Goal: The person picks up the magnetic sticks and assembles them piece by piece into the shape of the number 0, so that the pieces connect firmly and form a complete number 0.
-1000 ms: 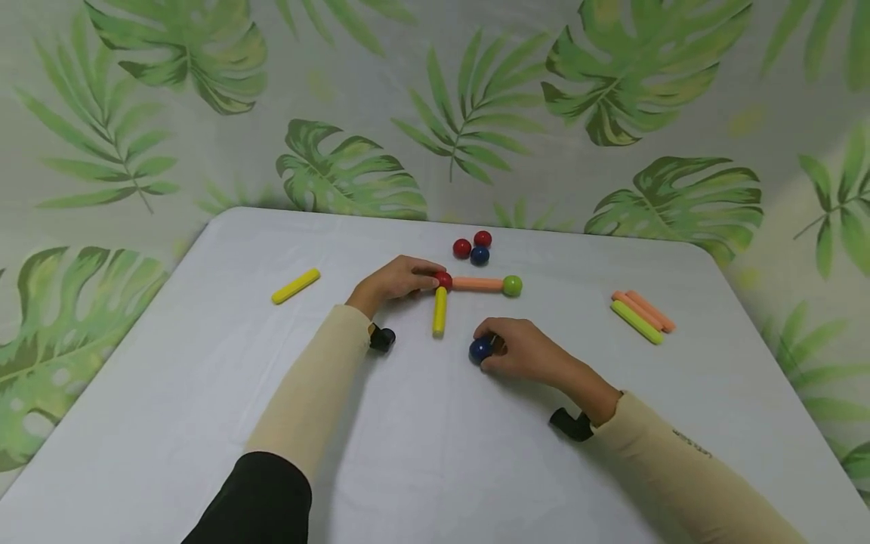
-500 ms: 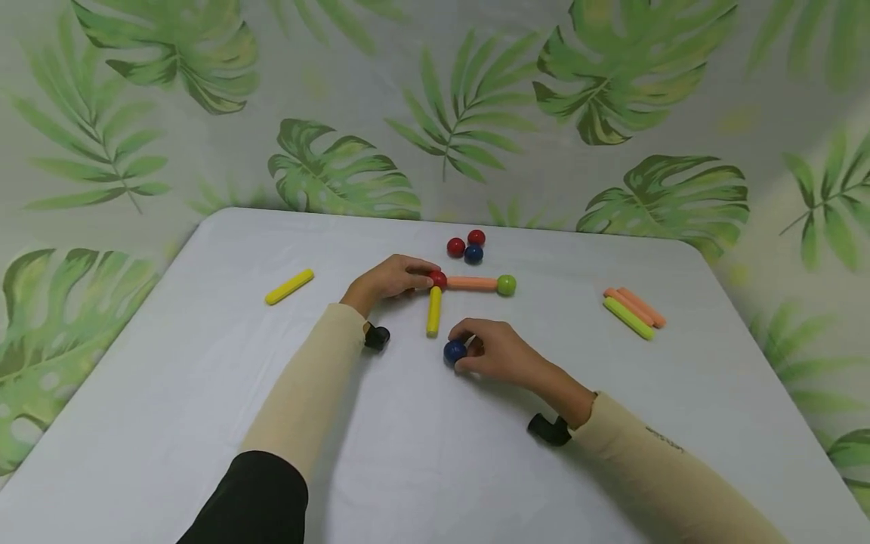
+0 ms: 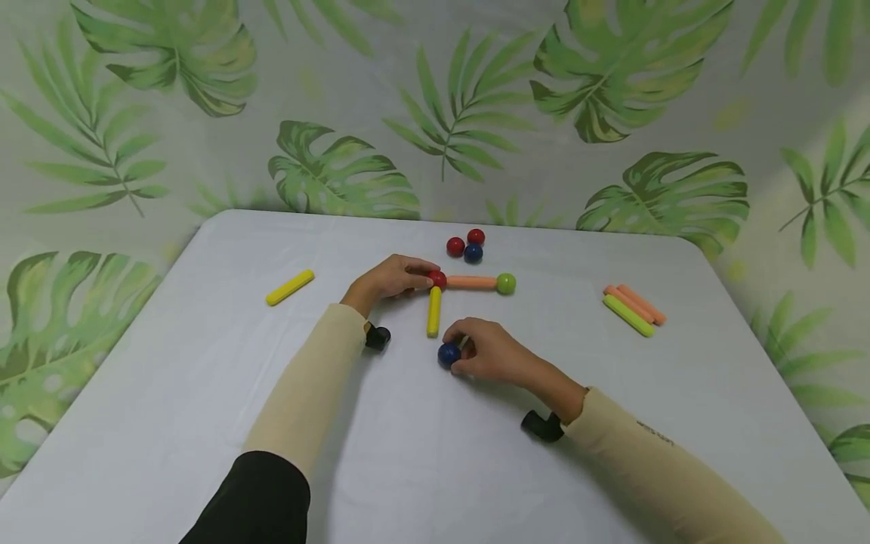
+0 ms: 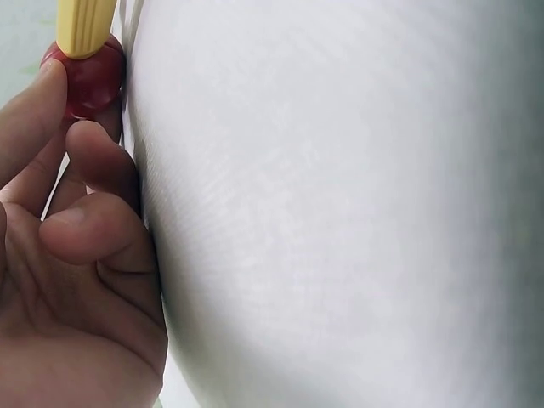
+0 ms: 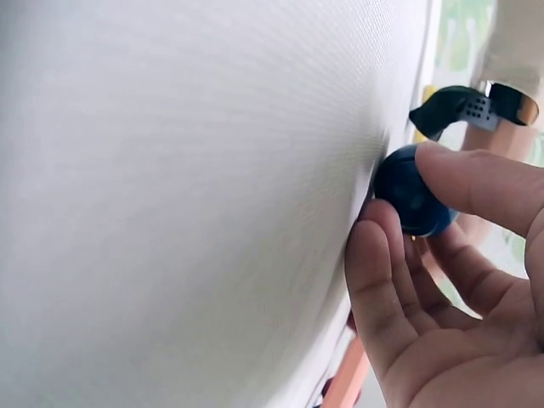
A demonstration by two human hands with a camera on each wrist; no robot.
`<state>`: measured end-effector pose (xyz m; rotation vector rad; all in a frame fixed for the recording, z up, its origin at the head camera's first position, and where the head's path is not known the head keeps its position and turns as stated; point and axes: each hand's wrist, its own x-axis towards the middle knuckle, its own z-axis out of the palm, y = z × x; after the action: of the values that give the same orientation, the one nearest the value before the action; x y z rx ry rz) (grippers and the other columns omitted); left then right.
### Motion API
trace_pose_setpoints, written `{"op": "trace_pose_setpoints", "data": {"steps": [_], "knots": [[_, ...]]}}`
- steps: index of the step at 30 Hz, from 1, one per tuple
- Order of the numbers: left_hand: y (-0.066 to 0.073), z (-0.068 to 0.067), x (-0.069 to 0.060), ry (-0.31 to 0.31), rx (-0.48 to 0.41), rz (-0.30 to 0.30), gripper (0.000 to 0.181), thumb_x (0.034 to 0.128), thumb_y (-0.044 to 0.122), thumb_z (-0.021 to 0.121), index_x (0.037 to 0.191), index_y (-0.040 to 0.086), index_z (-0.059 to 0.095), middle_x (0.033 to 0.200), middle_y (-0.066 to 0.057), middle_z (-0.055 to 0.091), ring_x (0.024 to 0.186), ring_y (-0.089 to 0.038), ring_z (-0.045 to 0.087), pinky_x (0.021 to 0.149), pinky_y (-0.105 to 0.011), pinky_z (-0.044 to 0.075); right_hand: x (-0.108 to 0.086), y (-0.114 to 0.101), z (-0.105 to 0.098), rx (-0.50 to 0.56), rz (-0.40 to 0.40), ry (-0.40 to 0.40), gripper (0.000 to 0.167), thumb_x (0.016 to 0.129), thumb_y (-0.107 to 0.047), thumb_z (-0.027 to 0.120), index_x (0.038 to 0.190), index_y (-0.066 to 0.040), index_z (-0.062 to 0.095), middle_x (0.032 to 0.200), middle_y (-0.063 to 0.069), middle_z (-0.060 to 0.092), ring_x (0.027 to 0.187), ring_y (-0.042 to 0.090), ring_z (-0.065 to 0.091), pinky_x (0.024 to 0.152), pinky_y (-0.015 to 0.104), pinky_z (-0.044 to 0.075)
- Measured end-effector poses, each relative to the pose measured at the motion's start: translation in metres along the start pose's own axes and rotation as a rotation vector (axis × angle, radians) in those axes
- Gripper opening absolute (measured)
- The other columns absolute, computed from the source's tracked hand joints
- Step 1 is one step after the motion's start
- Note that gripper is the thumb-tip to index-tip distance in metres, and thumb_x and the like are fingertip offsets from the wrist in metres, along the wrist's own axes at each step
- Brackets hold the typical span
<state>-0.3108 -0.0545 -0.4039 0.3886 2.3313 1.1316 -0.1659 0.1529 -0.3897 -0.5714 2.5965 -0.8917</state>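
My left hand [image 3: 394, 280] pinches a red ball [image 3: 438, 279] between thumb and fingers; the left wrist view shows the same red ball [image 4: 92, 81] with a yellow stick [image 4: 85, 25] joined to it. From that ball the yellow stick [image 3: 433, 313] points toward me, and an orange stick [image 3: 472, 282] runs right to a green ball [image 3: 506, 284]. A blue ball [image 3: 449, 355] is pinched by my right hand [image 3: 496, 353], just below the yellow stick's near end and apart from it. In the right wrist view, thumb and fingers grip the blue ball [image 5: 414, 191] close to the tablecloth.
Behind the joined pieces sit two red balls [image 3: 455, 246] and another blue ball [image 3: 473, 253]. A loose yellow stick [image 3: 290, 287] lies at left. At right are two orange sticks [image 3: 641, 304] beside a yellow-green stick [image 3: 628, 315]. White cloth covers the table [image 3: 204, 363].
My right hand has carried the blue ball leftward, to just below the near end of the yellow stick. The left hand keeps its hold on the red ball.
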Motion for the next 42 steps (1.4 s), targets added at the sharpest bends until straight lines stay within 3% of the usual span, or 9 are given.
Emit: {"op": "trace_pose_setpoints", "data": {"steps": [11,19,24,30,34,37,42], "knots": [[0.0,0.002,0.0,0.01,-0.024,-0.012,0.04,0.0968,0.03,0.064,0.136,0.027,0.061,0.109,-0.005,0.063,0.071,-0.015,0.05,0.064,-0.023,0.039,0.009,-0.006,0.007,-0.002,0.055,0.066,0.038,0.083,-0.012,0.08,0.117,-0.008,0.063,0.102,0.003,0.069,0.085,0.013,0.059,0.074,0.024,0.053],[0.001,0.0,0.0,0.012,-0.035,-0.013,0.04,0.0964,0.029,0.064,0.136,0.026,0.062,0.113,-0.004,0.062,0.072,-0.015,0.051,0.063,-0.023,0.039,0.012,-0.009,0.007,-0.003,0.089,0.147,0.036,0.082,-0.011,0.08,0.114,-0.008,0.065,0.1,0.004,0.07,0.083,0.013,0.061,0.073,0.025,0.054],[0.001,0.0,0.0,0.017,-0.044,-0.018,0.04,0.0961,0.029,0.065,0.136,0.026,0.062,0.108,-0.004,0.063,0.071,-0.015,0.05,0.063,-0.023,0.038,0.014,-0.01,0.007,-0.002,0.091,0.148,0.034,0.083,-0.012,0.08,0.113,-0.009,0.065,0.098,0.004,0.07,0.082,0.014,0.06,0.07,0.024,0.053],[0.0,0.001,0.001,0.026,-0.052,-0.01,0.04,0.0957,0.029,0.065,0.135,0.026,0.063,0.107,-0.003,0.064,0.067,-0.013,0.049,0.059,-0.021,0.037,0.017,-0.01,0.006,-0.008,0.09,0.117,0.036,0.083,-0.015,0.08,0.115,-0.01,0.064,0.105,0.005,0.07,0.086,0.014,0.06,0.076,0.025,0.054],[-0.001,0.001,0.001,0.026,-0.063,-0.018,0.04,0.0958,0.028,0.066,0.135,0.025,0.063,0.1,-0.003,0.064,0.064,-0.013,0.048,0.056,-0.021,0.035,0.016,-0.007,0.002,-0.012,0.049,0.097,0.031,0.086,-0.017,0.077,0.114,-0.01,0.064,0.106,0.005,0.071,0.087,0.014,0.063,0.077,0.026,0.055],[-0.001,0.002,0.001,0.025,-0.055,-0.017,0.04,0.0959,0.029,0.065,0.136,0.025,0.062,0.095,-0.003,0.063,0.065,-0.013,0.048,0.056,-0.022,0.035,0.016,-0.002,-0.006,-0.065,-0.004,0.151,0.026,0.09,-0.019,0.073,0.113,-0.01,0.066,0.106,0.005,0.072,0.088,0.015,0.065,0.078,0.028,0.056],[-0.002,0.002,0.002,0.026,-0.033,-0.022,0.04,0.0958,0.031,0.065,0.135,0.028,0.062,0.082,-0.001,0.059,0.065,-0.014,0.047,0.056,-0.022,0.036,0.024,0.02,-0.034,-0.177,0.0,0.361,0.024,0.094,-0.02,0.067,0.114,-0.007,0.069,0.112,0.009,0.071,0.099,0.026,0.063,0.088,0.04,0.053]]}}
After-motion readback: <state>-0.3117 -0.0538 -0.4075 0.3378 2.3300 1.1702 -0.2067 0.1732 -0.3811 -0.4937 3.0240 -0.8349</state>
